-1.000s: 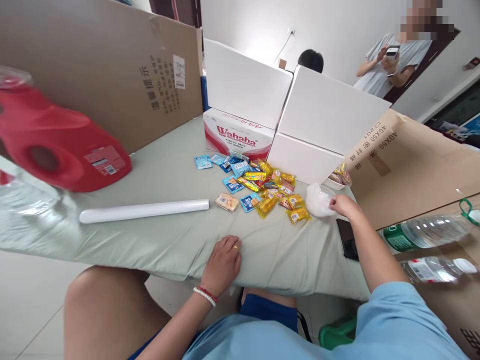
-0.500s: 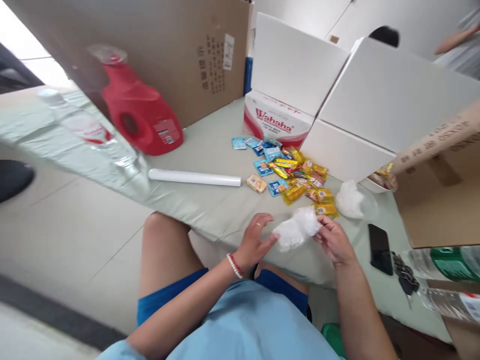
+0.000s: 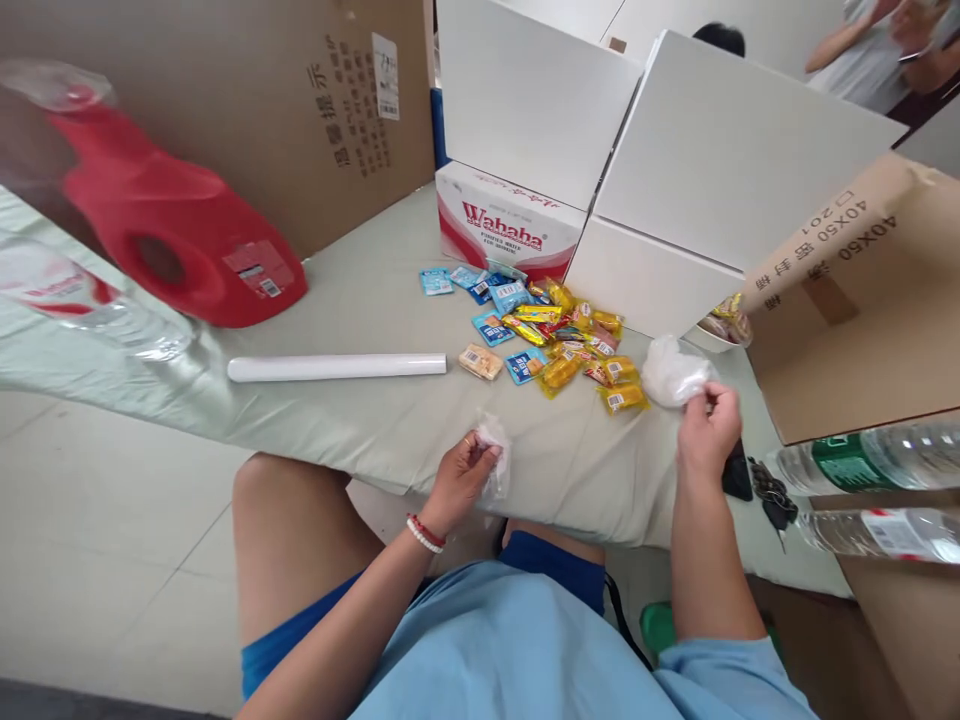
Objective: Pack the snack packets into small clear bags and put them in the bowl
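My left hand (image 3: 459, 478) is closed on a small crumpled clear plastic bag (image 3: 495, 455) near the table's front edge. Farther right, the fingers of my right hand (image 3: 709, 425) pinch the edge of a whitish bundle of plastic bags (image 3: 670, 372) lying on the table. Between and beyond the hands lies a heap of wrapped snacks: yellow packets (image 3: 561, 370), blue packets (image 3: 491, 327) and a beige packet (image 3: 480, 362). A black phone (image 3: 738, 475) is partly hidden by my right wrist.
A white tube (image 3: 337, 367) lies left, before a red jug (image 3: 180, 235) and a clear bottle (image 3: 90, 295). White boxes, including a Wahaha carton (image 3: 510, 225), stand behind. At right are a snack bowl (image 3: 712, 338), keys (image 3: 772, 490), bottles (image 3: 870, 460) and a cardboard box (image 3: 847, 330). Another person (image 3: 870, 55) is beyond.
My right hand has let go of the crumpled plastic bag and moved right to the bundle. My left hand, open before, has closed on that bag and moved left. The view has shifted.
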Available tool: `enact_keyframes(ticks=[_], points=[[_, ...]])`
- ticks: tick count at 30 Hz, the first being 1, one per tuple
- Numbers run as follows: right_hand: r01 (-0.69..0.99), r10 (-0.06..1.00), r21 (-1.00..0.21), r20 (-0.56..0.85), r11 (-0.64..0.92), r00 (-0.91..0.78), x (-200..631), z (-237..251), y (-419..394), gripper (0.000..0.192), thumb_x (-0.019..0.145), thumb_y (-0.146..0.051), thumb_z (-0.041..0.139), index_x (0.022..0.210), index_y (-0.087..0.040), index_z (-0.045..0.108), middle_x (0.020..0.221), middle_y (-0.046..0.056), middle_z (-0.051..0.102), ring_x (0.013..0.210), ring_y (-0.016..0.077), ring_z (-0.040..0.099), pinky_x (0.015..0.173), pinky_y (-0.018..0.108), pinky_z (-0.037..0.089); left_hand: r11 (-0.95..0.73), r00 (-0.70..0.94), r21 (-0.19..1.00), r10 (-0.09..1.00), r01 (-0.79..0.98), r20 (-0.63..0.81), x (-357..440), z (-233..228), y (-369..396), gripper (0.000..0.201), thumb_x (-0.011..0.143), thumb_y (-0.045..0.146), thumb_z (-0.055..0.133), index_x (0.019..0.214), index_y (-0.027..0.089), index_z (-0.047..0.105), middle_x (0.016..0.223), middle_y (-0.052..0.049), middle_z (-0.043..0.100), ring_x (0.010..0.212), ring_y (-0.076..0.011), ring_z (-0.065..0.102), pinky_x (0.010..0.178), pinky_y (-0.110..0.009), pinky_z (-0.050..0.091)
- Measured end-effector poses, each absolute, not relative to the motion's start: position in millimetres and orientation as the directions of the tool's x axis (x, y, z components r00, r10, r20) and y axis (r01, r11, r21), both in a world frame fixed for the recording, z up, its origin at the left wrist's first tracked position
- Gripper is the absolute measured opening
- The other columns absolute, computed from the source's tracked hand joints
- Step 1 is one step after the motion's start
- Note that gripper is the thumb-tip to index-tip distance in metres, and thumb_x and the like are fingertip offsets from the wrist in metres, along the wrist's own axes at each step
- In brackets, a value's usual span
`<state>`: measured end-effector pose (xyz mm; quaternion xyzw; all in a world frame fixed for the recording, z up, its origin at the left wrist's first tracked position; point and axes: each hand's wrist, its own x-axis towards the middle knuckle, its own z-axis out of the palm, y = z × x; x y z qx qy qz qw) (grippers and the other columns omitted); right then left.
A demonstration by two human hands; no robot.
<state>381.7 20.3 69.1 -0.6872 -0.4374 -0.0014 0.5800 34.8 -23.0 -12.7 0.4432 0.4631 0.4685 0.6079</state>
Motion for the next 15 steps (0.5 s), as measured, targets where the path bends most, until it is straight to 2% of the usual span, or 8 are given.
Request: enact_keyframes(ticks=[1, 3, 6, 8, 10, 11, 13, 15], points=[[0.737, 0.535, -0.676, 0.614, -0.023, 0.58, 402, 76, 29, 0.017, 0.088, -0.037, 0.058, 0.092, -0.021, 0.06, 0.102, 0.011, 0.062, 0.1, 0.0254, 0.058, 0.082, 0.038, 0.049, 0.161, 0.129, 0.975, 0.982, -0.154, -0.142, 35, -13, -23, 0.044, 0.084, 0.06, 0.073, 0.088, 0.019, 0.057, 0.075, 0.004, 0.054, 0.066, -0.0104, 0.045, 0.061, -0.023, 0.037], [0.839, 0.569, -0.507, 0.637, -0.198, 0.52, 436, 87, 48, 0.012, 0.087, -0.028, 0.051, 0.088, -0.019, 0.06, 0.108, 0.016, 0.062, 0.115, 0.0305, 0.054, 0.096, 0.046, 0.046, 0.146, 0.121, 0.978, 0.984, -0.149, -0.129, 36, -12, -24, 0.046, 0.083, 0.062, 0.073, 0.085, 0.019, 0.057, 0.072, 0.005, 0.051, 0.064, -0.0099, 0.042, 0.059, -0.023, 0.035], [0.864, 0.763, -0.416, 0.448, -0.283, 0.466, 454, 91, 66, 0.01, 0.082, -0.024, 0.053, 0.079, -0.019, 0.062, 0.098, 0.017, 0.063, 0.111, 0.0326, 0.056, 0.101, 0.052, 0.043, 0.145, 0.094, 0.971, 0.987, -0.19, -0.129, 37, -6, -26, 0.048, 0.082, 0.064, 0.075, 0.08, 0.02, 0.055, 0.068, 0.006, 0.047, 0.061, -0.0088, 0.039, 0.057, -0.022, 0.032], [0.886, 0.797, -0.417, 0.455, -0.204, 0.398, 438, 85, 63, 0.013, 0.082, -0.026, 0.057, 0.082, -0.018, 0.066, 0.103, 0.018, 0.064, 0.113, 0.0333, 0.056, 0.104, 0.053, 0.041, 0.166, 0.07, 0.952, 0.986, -0.256, -0.153, 39, -1, -28, 0.049, 0.079, 0.063, 0.077, 0.078, 0.019, 0.055, 0.067, 0.006, 0.047, 0.06, -0.0081, 0.038, 0.057, -0.022, 0.032], [0.86, 0.774, -0.506, 0.52, -0.063, 0.362, 399, 74, 44, 0.022, 0.086, -0.034, 0.058, 0.094, -0.017, 0.069, 0.115, 0.018, 0.064, 0.117, 0.0329, 0.056, 0.107, 0.053, 0.04, 0.193, 0.047, 0.917, 0.981, -0.35, -0.188, 43, 4, -29, 0.05, 0.074, 0.063, 0.082, 0.078, 0.019, 0.058, 0.067, 0.006, 0.049, 0.059, -0.0075, 0.039, 0.057, -0.022, 0.032], [0.794, 0.8, -0.608, 0.483, 0.013, 0.357, 373, 66, 30, 0.026, 0.089, -0.039, 0.058, 0.099, -0.018, 0.07, 0.114, 0.016, 0.066, 0.113, 0.0313, 0.058, 0.104, 0.052, 0.043, 0.207, 0.046, 0.894, 0.978, -0.397, -0.206, 46, 6, -30, 0.051, 0.072, 0.063, 0.084, 0.078, 0.019, 0.059, 0.067, 0.006, 0.05, 0.059, -0.0073, 0.04, 0.057, -0.022, 0.033], [0.459, 0.954, -0.887, 0.171, 0.04, 0.247, 315, 49, -1, 0.036, 0.093, -0.052, 0.059, 0.108, -0.022, 0.069, 0.109, 0.012, 0.07, 0.096, 0.0261, 0.064, 0.091, 0.046, 0.051, 0.24, 0.073, 0.854, 0.97, -0.461, -0.233, 52, 9, -33, 0.052, 0.067, 0.062, 0.087, 0.079, 0.018, 0.061, 0.067, 0.005, 0.053, 0.059, -0.007, 0.042, 0.057, -0.021, 0.034], [0.076, 0.987, -0.988, -0.142, -0.137, -0.069, 262, 31, -27, 0.047, 0.09, -0.059, 0.065, 0.123, -0.026, 0.066, 0.119, 0.01, 0.07, 0.097, 0.0251, 0.067, 0.084, 0.042, 0.055, 0.274, 0.135, 0.841, 0.962, -0.466, -0.239, 57, 12, -36, 0.051, 0.066, 0.06, 0.089, 0.08, 0.018, 0.064, 0.067, 0.004, 0.056, 0.059, -0.0073, 0.045, 0.057, -0.021, 0.035]])
